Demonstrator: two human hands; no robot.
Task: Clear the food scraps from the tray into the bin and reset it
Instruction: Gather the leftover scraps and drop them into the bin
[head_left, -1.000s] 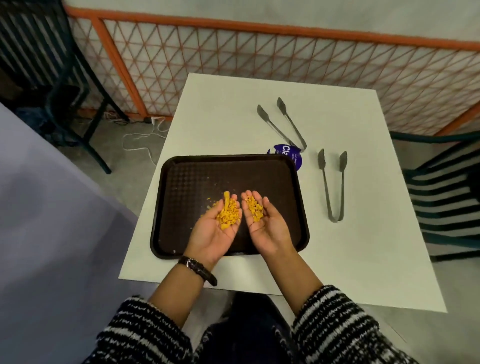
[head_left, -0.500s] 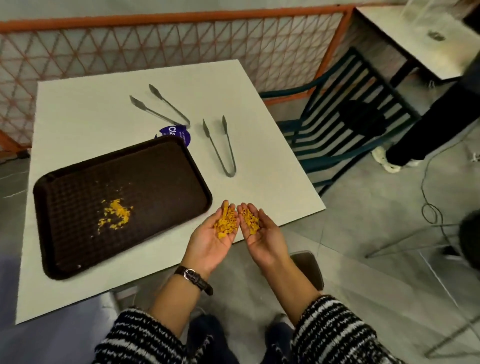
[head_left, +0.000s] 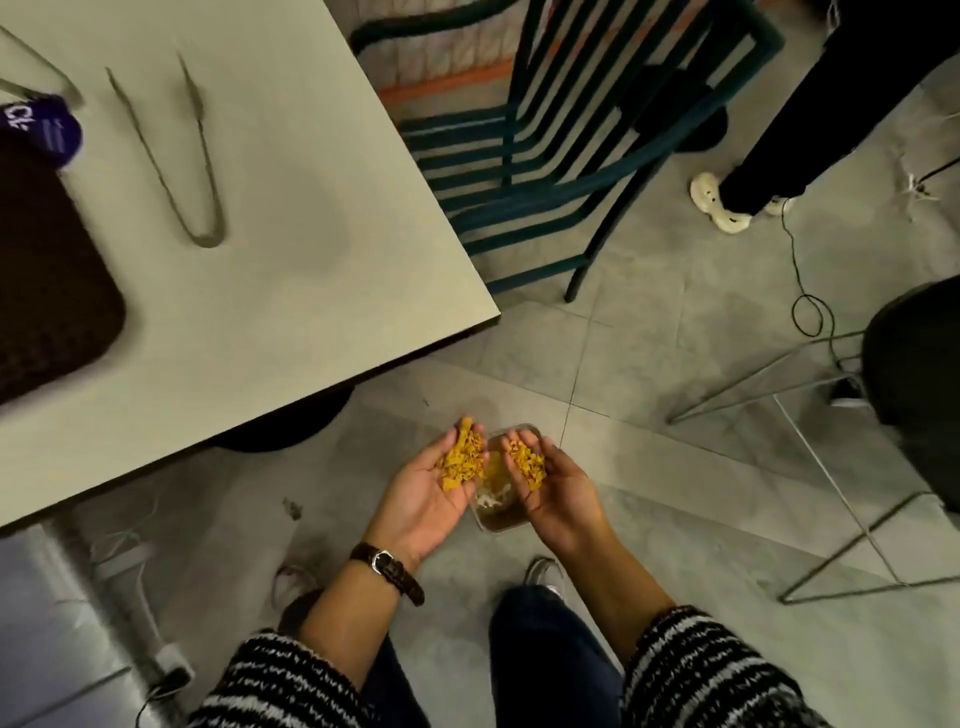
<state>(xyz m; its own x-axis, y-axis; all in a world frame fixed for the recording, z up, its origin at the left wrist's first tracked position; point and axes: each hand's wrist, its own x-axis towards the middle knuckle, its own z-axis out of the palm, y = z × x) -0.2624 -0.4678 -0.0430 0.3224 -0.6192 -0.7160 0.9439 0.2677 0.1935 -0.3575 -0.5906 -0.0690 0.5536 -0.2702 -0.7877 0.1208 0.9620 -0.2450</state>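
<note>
Resting in two upturned palms, the yellow food scraps (head_left: 460, 460) sit in small heaps. The left hand (head_left: 431, 496) and right hand (head_left: 561, 491) lie side by side, fingers loosely cupped and gripping nothing. Between and below them a small clear bin (head_left: 497, 517) stands on the floor (head_left: 675, 467), off the tabletop's (head_left: 311, 218) near corner. The dark tray (head_left: 47, 260) lies on the tabletop, with metal tongs (head_left: 179, 156) beside it.

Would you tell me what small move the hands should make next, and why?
Probably tilt both palms inward and let the scraps fall. The left hand and right hand each carry yellow scraps, and the clear bin on the floor shows in the gap right between them.
</note>
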